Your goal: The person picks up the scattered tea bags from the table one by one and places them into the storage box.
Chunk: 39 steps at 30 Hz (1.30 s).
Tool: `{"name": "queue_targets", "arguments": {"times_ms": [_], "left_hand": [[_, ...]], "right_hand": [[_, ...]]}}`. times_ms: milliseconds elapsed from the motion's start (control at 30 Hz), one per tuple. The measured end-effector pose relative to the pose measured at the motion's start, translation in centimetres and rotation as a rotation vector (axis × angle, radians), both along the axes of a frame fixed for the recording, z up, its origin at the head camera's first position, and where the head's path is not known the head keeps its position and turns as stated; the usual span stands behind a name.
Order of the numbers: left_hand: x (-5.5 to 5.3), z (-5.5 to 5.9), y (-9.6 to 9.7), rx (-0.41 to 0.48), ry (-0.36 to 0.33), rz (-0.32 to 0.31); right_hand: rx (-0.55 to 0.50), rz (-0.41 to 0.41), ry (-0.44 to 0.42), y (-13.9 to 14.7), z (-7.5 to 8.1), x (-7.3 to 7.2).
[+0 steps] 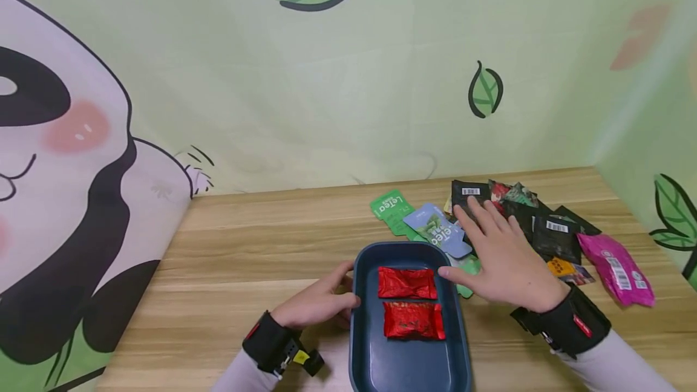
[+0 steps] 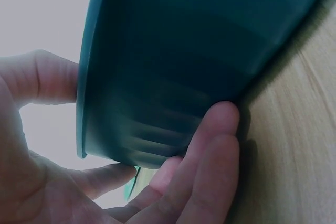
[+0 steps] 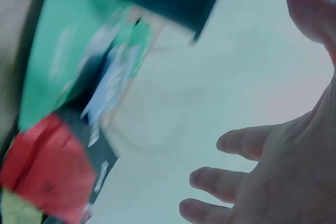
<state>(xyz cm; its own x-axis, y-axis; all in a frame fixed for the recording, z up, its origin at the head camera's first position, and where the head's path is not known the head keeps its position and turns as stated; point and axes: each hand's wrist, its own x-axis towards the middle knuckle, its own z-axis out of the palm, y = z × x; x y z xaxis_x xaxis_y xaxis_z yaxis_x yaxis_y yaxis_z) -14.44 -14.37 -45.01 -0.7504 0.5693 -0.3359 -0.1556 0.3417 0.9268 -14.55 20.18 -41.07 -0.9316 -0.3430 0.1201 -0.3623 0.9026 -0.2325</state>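
A dark blue rectangular tray (image 1: 411,365) sits on the table with two shiny red wrapped packets (image 1: 407,283) inside, one behind the other. My left hand (image 1: 318,301) holds the tray's left side; in the left wrist view its thumb (image 2: 52,77) meets the rim and its fingers (image 2: 215,124) lie against the outer wall. My right hand (image 1: 503,262) is spread palm down, holding nothing, beyond the tray's right rim. It overlaps a heap of packets in the head view: several black sachets (image 1: 556,238), a blue sachet (image 1: 437,228) and a green one (image 1: 391,207).
A bright pink packet (image 1: 618,270) lies at the heap's right end. Beside it is a small orange-and-dark packet (image 1: 569,271). The wooden table (image 1: 229,259) ends at a printed cloth backdrop (image 1: 348,107) behind and another on the right.
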Motion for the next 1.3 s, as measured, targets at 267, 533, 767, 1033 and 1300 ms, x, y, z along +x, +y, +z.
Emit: {"name": "queue_targets", "arguments": {"times_ms": [267, 533, 767, 1033, 1300], "left_hand": [[0.0, 0.0, 0.0, 0.000, -0.007, 0.000], [0.0, -0.1, 0.0, -0.006, -0.001, 0.000], [0.0, -0.2, 0.0, -0.006, 0.003, -0.005], [-0.1, -0.2, 0.1, 0.005, 0.001, -0.005], [-0.1, -0.3, 0.0, 0.006, -0.001, -0.006]], "right_hand": [[0.037, -0.095, 0.003, 2.4, -1.6, -1.6], [0.053, -0.144, 0.003, 3.5, -3.1, -2.6], [0.073, -0.167, 0.015, 3.7, -3.9, -3.0], [0.069, -0.166, 0.039, 3.8, -4.7, -3.0], [0.050, -0.184, 0.053, 3.5, -4.9, -3.2]]}}
